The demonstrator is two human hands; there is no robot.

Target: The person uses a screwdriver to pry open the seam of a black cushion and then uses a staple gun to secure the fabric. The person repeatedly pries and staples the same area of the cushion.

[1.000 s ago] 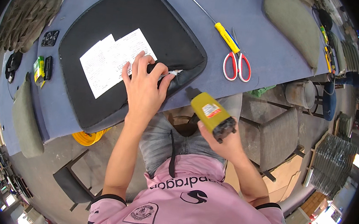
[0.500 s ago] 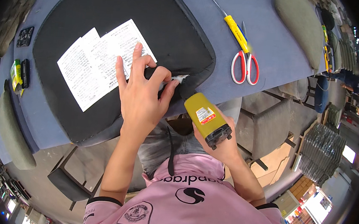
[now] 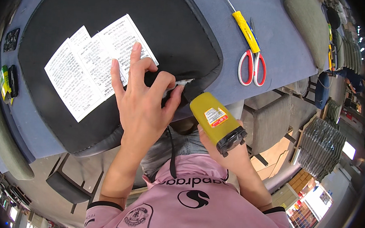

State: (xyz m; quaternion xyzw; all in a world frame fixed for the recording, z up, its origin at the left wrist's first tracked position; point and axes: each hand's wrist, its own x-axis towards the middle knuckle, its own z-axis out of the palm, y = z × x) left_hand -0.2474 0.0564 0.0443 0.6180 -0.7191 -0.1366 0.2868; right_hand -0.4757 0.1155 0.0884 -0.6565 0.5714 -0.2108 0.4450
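A black seat pad (image 3: 92, 4) lies face down on the blue-covered table. My left hand (image 3: 142, 104) reaches over its near right part. Thumb and index finger pinch the black fabric at the edge, where a tuft of white material (image 3: 184, 82) pokes out; the other fingers are raised. My right hand (image 3: 224, 153) is wrapped round a yellow staple gun (image 3: 213, 116) with a black end, mostly hidden beneath it. Its nose points at the pad's near right edge, close to my left fingertips. White printed sheets (image 3: 76, 80) lie on the pad, partly behind my left hand.
Red-and-white scissors (image 3: 251, 68) and a yellow-handled screwdriver (image 3: 245, 31) lie on the blue table (image 3: 282, 40) to the right. Grey-green pads (image 3: 305, 25) rest at both sides. Chair frames (image 3: 74, 187) stand below the table edge; stacked wrapped pads (image 3: 321, 142) are further right.
The pad and sheets have shifted left and slightly nearer in view. The staple gun has moved a little right and nearer. My left hand keeps its pinch at the edge.
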